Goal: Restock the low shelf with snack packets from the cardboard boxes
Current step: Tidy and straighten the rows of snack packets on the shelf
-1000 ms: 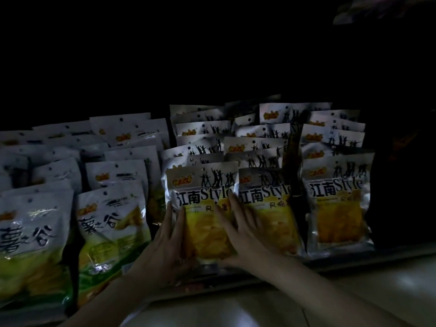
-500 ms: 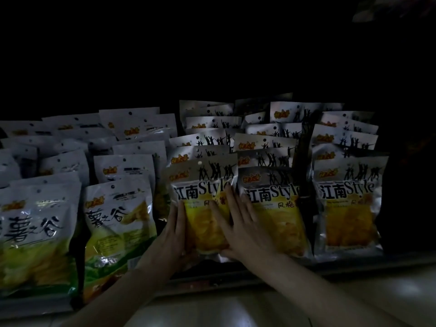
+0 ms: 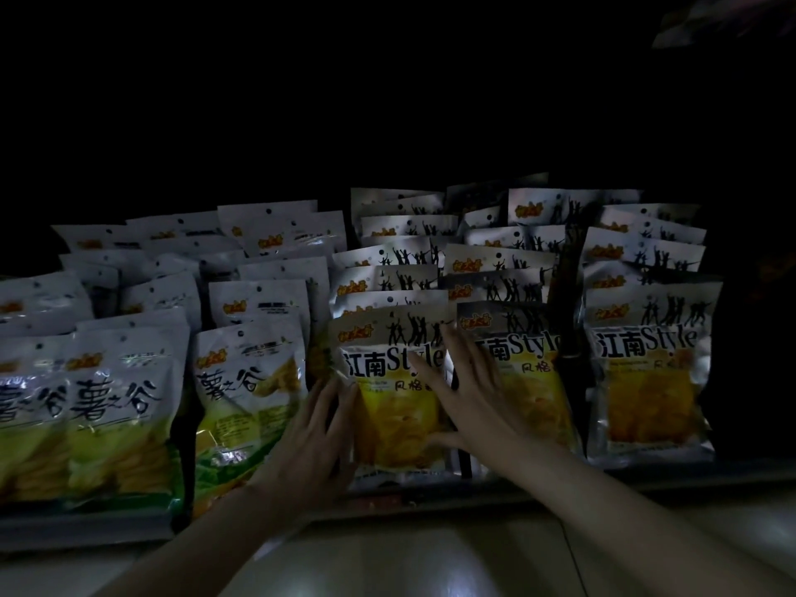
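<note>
Two hands flat on the front yellow snack packet (image 3: 394, 394) at the low shelf (image 3: 646, 476) lip — left hand (image 3: 312, 437) flanking, right hand (image 3: 469, 398) splayed, neither clenched — best pressed back evenly so it stands square with its row.

A glossy, pale tiled floor (image 3: 452, 562), marked by soft reflections and one dark grout line, is seen below; deep darkness is seen above.

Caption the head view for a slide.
Both hands, left and right, press a yellow foil snack packet into the shelf's front row.
</note>
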